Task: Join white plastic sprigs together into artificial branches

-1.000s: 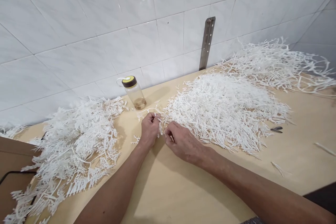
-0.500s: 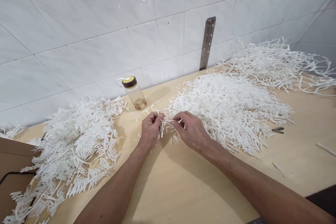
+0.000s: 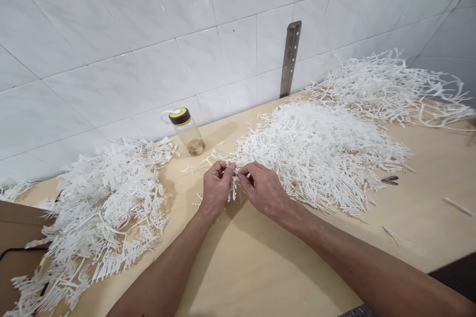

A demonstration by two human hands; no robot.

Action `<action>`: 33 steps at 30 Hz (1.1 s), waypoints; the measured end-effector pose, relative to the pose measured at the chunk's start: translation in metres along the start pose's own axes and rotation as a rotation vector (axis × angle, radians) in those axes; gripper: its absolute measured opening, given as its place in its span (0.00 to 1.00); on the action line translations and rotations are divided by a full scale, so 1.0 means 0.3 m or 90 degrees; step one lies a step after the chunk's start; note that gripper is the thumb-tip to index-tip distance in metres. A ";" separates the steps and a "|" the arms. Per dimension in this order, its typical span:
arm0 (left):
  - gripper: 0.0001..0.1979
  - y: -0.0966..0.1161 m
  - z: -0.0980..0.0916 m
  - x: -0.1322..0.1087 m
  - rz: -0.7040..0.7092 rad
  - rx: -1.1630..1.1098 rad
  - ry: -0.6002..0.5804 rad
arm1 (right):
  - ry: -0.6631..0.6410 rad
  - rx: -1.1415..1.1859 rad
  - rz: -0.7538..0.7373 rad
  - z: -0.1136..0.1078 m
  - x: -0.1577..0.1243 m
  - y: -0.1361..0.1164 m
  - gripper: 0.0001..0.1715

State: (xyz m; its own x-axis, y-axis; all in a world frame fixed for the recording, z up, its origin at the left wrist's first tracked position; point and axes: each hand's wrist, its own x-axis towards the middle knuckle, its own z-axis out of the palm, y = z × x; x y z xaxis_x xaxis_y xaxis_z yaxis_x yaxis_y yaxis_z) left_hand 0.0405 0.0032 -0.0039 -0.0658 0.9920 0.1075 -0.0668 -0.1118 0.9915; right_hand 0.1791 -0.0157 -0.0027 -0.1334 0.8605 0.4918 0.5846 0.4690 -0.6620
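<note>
My left hand (image 3: 216, 189) pinches a white branched plastic stem (image 3: 206, 162), which trails to the left, with short leafy tips hanging below the thumb. Close against it, my right hand (image 3: 263, 189) is closed, its thumb and forefinger pinching a small white plastic piece at the stem. The fingertips nearly meet and hide where the parts join. Just behind my right hand spreads a large heap of small white plastic sprigs (image 3: 320, 153). To the left lies a pile of white branched plastic stems (image 3: 119, 198) with leafy sprigs on them.
A clear bottle (image 3: 189, 136) with a dark and yellow lid stands behind my hands. Bare white stems (image 3: 386, 86) lie at the back right. Small dark snips (image 3: 390, 180) rest right of the heap. A metal bracket (image 3: 290, 59) is against the tiled wall; a cardboard box (image 3: 22, 228) sits left.
My right hand has moved left, so its fingertips now meet the stem at my left hand. The view has shifted slightly.
</note>
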 end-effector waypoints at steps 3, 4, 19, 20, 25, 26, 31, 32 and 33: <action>0.16 0.003 0.000 -0.005 -0.007 0.020 0.002 | 0.011 -0.013 0.005 0.010 -0.006 -0.002 0.05; 0.16 0.004 0.001 -0.006 -0.014 0.025 0.002 | 0.016 -0.017 0.004 0.014 -0.008 -0.004 0.05; 0.16 0.053 0.003 -0.007 0.047 0.038 -0.032 | 0.126 0.096 0.245 -0.097 0.059 0.052 0.05; 0.17 0.048 0.001 -0.004 0.032 0.038 -0.040 | 0.138 0.087 0.217 -0.098 0.058 0.051 0.05; 0.21 0.026 -0.010 0.010 -0.002 0.005 -0.040 | 0.121 0.037 0.129 -0.091 0.049 0.025 0.06; 0.22 0.025 -0.011 0.010 -0.005 -0.003 -0.041 | 0.112 0.041 0.124 -0.090 0.046 0.017 0.06; 0.20 0.032 -0.019 0.012 0.037 0.050 -0.033 | -0.072 0.206 0.199 -0.065 0.024 -0.016 0.13; 0.18 0.032 -0.021 0.012 0.058 0.070 -0.032 | -0.122 0.248 0.217 -0.055 0.018 -0.019 0.14; 0.17 0.032 -0.023 0.013 0.079 0.091 -0.032 | -0.162 0.284 0.230 -0.045 0.012 -0.021 0.15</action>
State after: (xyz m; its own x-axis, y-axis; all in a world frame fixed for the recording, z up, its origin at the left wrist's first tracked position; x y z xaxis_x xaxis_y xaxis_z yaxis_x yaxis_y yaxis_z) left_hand 0.0327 0.0057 0.0054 -0.0139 0.9730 0.2302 0.0817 -0.2284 0.9701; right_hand 0.1857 -0.0182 0.0109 -0.2081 0.9749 0.0793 0.2452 0.1304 -0.9607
